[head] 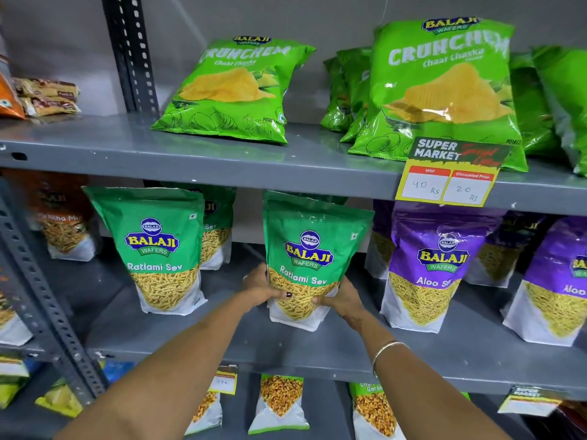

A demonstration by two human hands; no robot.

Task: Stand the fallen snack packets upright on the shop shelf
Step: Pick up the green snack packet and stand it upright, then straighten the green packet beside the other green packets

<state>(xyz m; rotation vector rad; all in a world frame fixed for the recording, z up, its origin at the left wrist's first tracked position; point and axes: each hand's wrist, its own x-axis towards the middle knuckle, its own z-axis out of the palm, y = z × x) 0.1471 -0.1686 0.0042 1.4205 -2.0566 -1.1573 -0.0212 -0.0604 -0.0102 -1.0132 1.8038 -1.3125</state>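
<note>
A green Ratlami Sev packet [313, 249] stands upright at the middle of the grey middle shelf [349, 350]. My left hand [259, 287] grips its lower left edge and my right hand [341, 300] grips its lower right corner. Another green packet shows just behind its top. A second Ratlami Sev packet [155, 249] stands upright to the left, with one more behind it. On the upper shelf [222, 157] a light green Crunchem packet [235, 90] leans far back, and a larger Crunchem packet [444, 87] stands to the right.
Purple Aloo Sev packets [425, 265] stand right of my hands. A yellow price tag [451, 173] hangs from the upper shelf edge. A perforated grey upright [41, 300] runs down the left. Smaller packets [279, 404] stand on the bottom shelf.
</note>
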